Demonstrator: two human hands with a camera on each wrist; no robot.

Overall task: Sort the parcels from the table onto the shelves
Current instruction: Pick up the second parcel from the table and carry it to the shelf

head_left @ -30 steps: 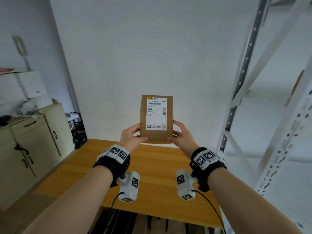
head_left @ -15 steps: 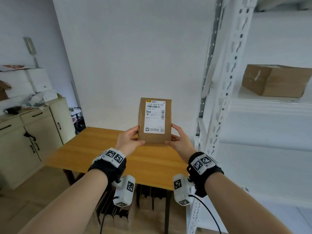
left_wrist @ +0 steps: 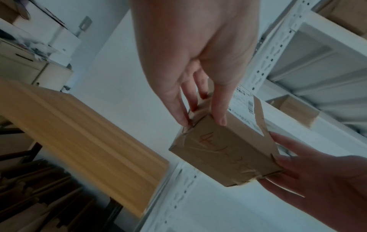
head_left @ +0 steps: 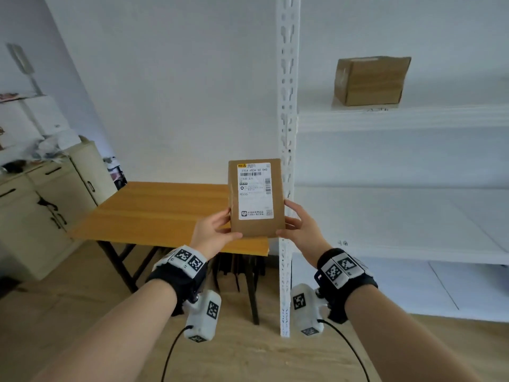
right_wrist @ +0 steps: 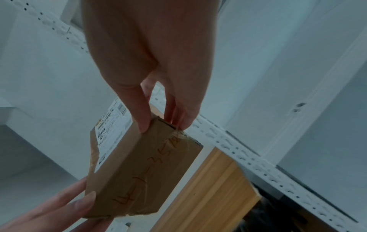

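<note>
A small brown cardboard parcel (head_left: pixel 256 198) with a white shipping label stands upright in the air, held by both hands at its lower corners. My left hand (head_left: pixel 213 232) pinches its lower left side, thumb in front. My right hand (head_left: pixel 298 227) pinches the lower right side. The parcel (left_wrist: pixel 226 150) shows handwriting on its bottom face, which also appears on the parcel (right_wrist: pixel 143 166) in the right wrist view. It hangs in front of the white shelf upright (head_left: pixel 286 133), beyond the wooden table (head_left: pixel 154 210).
A white metal shelf unit (head_left: pixel 399 117) fills the right side; a brown box (head_left: pixel 370 79) sits on its upper shelf, and the middle shelf (head_left: pixel 413 216) is bare. Beige cabinets (head_left: pixel 41 205) with clutter stand at the left. Flat cartons are stored under the table.
The view has swung right toward the shelves. Both hands carried the parcel right, from over the table to the shelf upright; the grip is unchanged.
</note>
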